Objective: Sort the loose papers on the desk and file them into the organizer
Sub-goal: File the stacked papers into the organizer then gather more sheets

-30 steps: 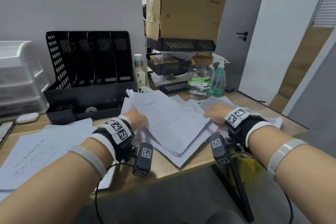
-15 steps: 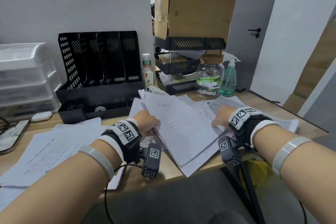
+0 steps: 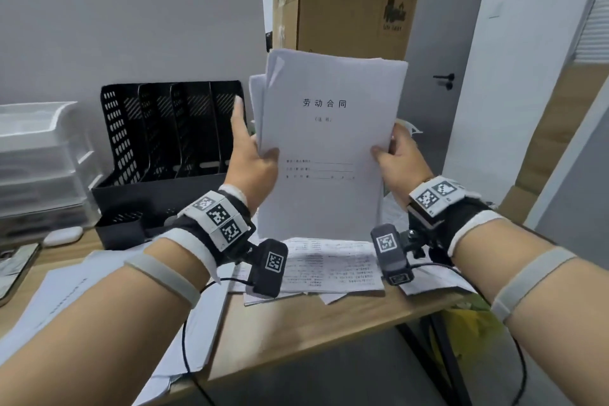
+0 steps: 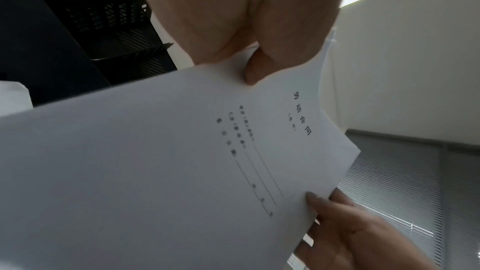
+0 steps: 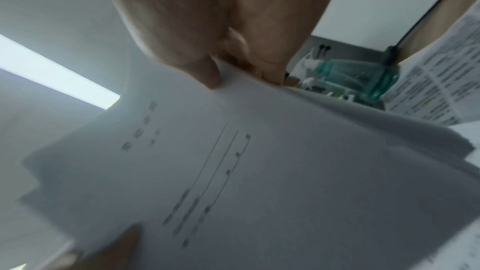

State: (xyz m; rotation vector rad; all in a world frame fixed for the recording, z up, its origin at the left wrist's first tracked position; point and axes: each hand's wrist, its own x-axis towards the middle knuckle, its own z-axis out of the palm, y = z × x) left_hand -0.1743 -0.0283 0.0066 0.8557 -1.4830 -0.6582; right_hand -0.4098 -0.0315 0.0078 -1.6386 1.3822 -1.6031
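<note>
Both hands hold a sheaf of white papers (image 3: 329,142) upright above the desk, its cover page printed with a title and three blank lines. My left hand (image 3: 255,155) grips the left edge, thumb on the front, index finger pointing up. My right hand (image 3: 392,155) pinches the right edge, thumb on the front. The sheaf (image 4: 182,161) fills the left wrist view, and the papers (image 5: 259,171) fill the right wrist view too. The black mesh organizer (image 3: 164,128) with upright slots stands behind and left of the sheaf. More loose papers (image 3: 329,267) lie on the desk below.
A second spread of papers (image 3: 66,300) covers the desk's left side. White plastic drawers (image 3: 36,155) stand far left, a phone (image 3: 13,267) at the left edge. A tall cardboard box (image 3: 349,0) rises behind the sheaf. A green spray bottle (image 5: 363,77) stands at the back right.
The hands gathered sheets lying flat on the desk and raised them upright as one sheaf in front of the box. The head view tilted up.
</note>
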